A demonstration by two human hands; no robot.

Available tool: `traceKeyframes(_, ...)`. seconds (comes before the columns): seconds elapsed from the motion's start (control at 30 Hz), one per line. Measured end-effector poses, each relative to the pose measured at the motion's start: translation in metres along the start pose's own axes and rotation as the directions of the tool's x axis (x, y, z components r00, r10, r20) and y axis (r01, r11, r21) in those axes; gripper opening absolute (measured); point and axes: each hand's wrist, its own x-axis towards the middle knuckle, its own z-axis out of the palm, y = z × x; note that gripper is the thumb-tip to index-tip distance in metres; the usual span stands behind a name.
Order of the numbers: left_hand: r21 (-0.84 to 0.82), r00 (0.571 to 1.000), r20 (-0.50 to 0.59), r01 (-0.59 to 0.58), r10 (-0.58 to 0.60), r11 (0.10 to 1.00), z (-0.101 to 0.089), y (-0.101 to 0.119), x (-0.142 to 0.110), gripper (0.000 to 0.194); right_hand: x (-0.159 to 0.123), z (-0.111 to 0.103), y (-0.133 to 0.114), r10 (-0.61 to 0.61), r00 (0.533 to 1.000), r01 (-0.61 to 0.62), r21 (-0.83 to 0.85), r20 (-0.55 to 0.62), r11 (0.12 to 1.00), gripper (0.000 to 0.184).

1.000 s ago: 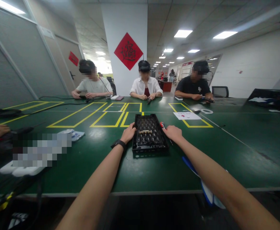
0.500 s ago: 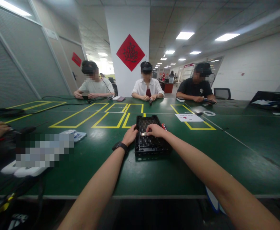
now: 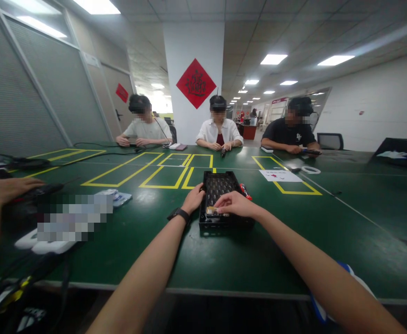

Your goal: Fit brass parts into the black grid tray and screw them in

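A black open case (image 3: 210, 224) with a patterned inner floor lies on the green table in front of me. My left hand (image 3: 193, 199) grips its left side, fingers curled over the edge. Inside the near end of the case, my right hand (image 3: 234, 204) pinches a small board (image 3: 211, 211) with metallic and yellowish parts. The board is low against the case floor; whether it touches cannot be made out. My right fingers hide part of it. Just beyond the right edge of the case is a red and black item (image 3: 245, 191), partly covered by my right hand.
White power strips (image 3: 45, 246) and a blue-white packet (image 3: 123, 199) lie at left, near another person's hand (image 3: 12, 189). Yellow tape outlines (image 3: 148, 186), a paper sheet (image 3: 280, 176) and a white ring (image 3: 310, 170) are farther off. Three people sit opposite.
My right hand has moved the small board toward me, to the near end of the case, and lowered it. My left hand keeps its hold. The view has shifted slightly.
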Motion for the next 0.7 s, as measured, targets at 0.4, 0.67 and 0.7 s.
traceKeyframes(0.4,-0.092,0.999,0.004,-0.050,0.050,0.994,-0.002,0.009,-0.004,0.058,-0.015,0.005,-0.009,0.021,0.995,-0.001,-0.207,0.096,0.978,0.028)
traceKeyframes(0.67,-0.033,0.991,0.067,-0.112,0.114,0.993,-0.005,0.009,-0.006,0.057,-0.017,0.007,-0.009,-0.065,0.997,0.078,-0.337,0.048,0.938,0.024)
traceKeyframes(0.7,-0.031,0.990,0.070,-0.117,0.119,0.993,-0.005,0.010,-0.006,0.057,-0.017,0.007,-0.009,-0.056,0.997,0.067,-0.340,0.044,0.938,0.024)
